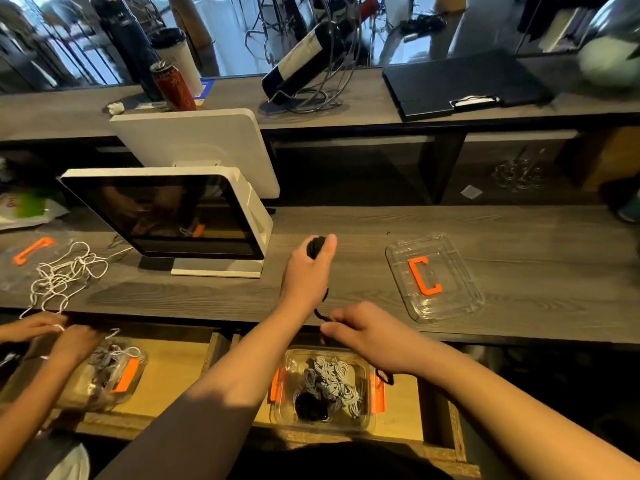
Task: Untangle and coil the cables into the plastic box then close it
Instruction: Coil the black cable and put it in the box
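At mid-frame the left hand (308,271) grips a small wound coil of black cable (314,247) above the grey wood-grain counter (519,237), while the right hand (367,336) pinches the cable's loose tail at the counter's near edge. Below, in an open wooden drawer (173,368), the clear plastic box (323,389) with orange latches holds grey and black coils. Its transparent lid (433,277) lies at right; a white-framed monitor (166,216) stands at left, near a tangled white cord (65,271).

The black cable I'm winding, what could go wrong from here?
1. The left hand grips the black coil only at its top; if the grip loosens, the loops may spring apart.
2. The cable's tail runs to the right hand, which pinches it near the counter edge; it might snag there.
3. The box already holds grey coils, so another coil may keep the lid from closing.
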Action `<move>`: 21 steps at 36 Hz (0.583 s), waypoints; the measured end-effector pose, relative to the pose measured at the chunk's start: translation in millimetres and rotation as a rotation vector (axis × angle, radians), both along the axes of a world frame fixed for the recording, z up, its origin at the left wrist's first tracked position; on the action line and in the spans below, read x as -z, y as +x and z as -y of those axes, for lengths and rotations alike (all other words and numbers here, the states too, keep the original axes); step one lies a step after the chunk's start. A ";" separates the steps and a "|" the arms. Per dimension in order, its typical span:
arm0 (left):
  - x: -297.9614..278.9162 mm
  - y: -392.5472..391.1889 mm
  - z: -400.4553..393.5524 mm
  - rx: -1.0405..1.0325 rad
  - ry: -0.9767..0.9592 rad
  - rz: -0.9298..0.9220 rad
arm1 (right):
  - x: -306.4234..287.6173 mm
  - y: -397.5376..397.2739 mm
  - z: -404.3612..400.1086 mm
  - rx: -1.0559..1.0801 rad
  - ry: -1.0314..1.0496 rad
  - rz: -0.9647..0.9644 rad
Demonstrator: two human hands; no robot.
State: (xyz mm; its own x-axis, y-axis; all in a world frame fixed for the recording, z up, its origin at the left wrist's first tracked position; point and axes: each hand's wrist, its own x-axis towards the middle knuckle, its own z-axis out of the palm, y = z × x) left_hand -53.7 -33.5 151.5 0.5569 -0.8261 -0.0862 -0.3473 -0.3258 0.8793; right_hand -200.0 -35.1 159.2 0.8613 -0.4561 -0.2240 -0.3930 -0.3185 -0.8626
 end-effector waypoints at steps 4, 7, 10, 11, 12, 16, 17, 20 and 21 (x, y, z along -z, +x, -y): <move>5.2 11.7 -7.6 0.444 0.412 -0.106 | -11.7 -5.5 16.5 0.074 -0.080 0.084; 7.4 12.5 -20.3 0.581 0.600 -0.436 | -13.5 -9.4 31.0 0.146 -0.081 0.141; 7.4 12.0 -27.9 0.551 0.637 -0.931 | -12.9 -9.6 41.1 0.200 -0.130 0.194; 5.7 12.0 -27.5 0.598 0.626 -0.995 | -12.0 -8.7 42.8 0.218 -0.138 0.195; 4.1 11.6 -26.9 0.650 0.604 -1.025 | -10.3 -8.1 44.1 0.239 -0.137 0.193; -3.7 13.8 -28.6 0.786 0.555 -0.986 | -3.0 -9.1 47.8 0.237 -0.090 0.197; -3.9 16.2 -29.7 0.795 0.532 -0.969 | -2.9 -9.5 48.1 0.215 -0.070 0.200; -5.8 22.0 -34.0 0.758 0.406 -0.996 | -3.5 -11.7 45.7 0.152 0.065 0.238; -6.3 22.3 -35.5 0.712 0.360 -1.051 | -2.4 -12.7 44.6 0.154 0.114 0.252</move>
